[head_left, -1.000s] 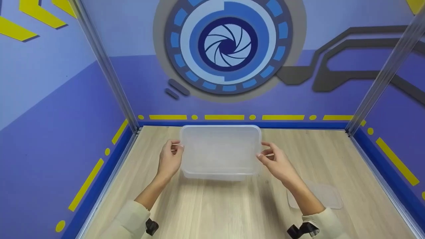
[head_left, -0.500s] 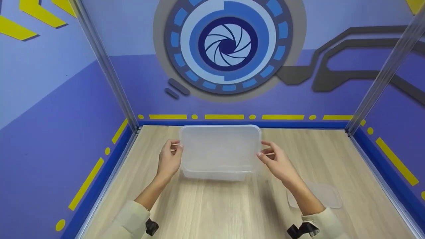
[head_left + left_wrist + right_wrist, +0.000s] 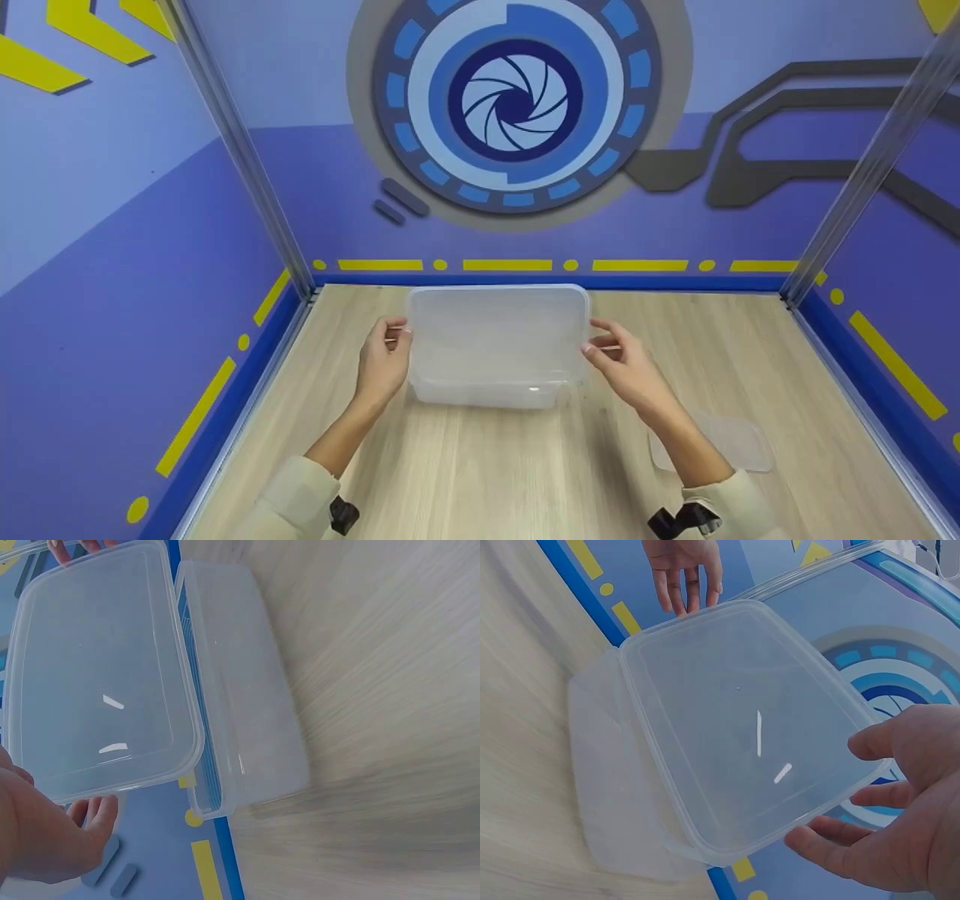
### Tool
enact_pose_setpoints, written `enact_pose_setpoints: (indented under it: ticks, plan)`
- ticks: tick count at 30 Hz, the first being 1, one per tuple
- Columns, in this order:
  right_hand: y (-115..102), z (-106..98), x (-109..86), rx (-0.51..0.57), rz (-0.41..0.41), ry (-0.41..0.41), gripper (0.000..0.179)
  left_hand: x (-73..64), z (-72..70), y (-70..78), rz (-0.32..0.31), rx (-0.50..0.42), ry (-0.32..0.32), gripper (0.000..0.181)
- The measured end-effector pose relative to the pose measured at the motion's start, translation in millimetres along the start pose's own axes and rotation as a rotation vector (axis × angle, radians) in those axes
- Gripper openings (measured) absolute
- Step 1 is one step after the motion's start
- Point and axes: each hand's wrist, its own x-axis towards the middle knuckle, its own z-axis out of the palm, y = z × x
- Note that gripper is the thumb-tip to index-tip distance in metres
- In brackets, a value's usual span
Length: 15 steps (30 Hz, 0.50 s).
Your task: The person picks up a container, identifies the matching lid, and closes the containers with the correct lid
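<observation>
A clear plastic lid [image 3: 499,337] is held tilted over a clear rectangular food container [image 3: 487,396] on the wooden table. My left hand [image 3: 384,364] pinches the lid's left short edge between thumb and fingers. At the opposite short edge, my right hand [image 3: 626,371] grips the lid the same way, its thumb on the upper face in the right wrist view. Through the left wrist view, the lid [image 3: 105,682] stands apart from the container [image 3: 259,697] along the front, with a gap showing the open rim. The lid hides most of the container's inside from the head view.
A smaller translucent flat piece, like another lid [image 3: 739,442], lies on the table [image 3: 487,480] under my right forearm. Printed blue and purple panels rise behind and at both sides, and the back panel [image 3: 517,240] stands close behind the container.
The lid's front edge has tipped upward, so more of the container's front wall shows beneath it. Both hands have stayed nearly in place at the lid's sides.
</observation>
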Motion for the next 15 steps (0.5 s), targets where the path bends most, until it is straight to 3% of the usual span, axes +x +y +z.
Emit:
enact_pose_setpoints:
  ticks: [15]
  plan:
    - [-3.6, 1.4, -1.6, 0.073, -0.02, 0.038, 0.056, -0.6, -2.0, -0.1, -0.07, -0.078, -0.005, 0.036]
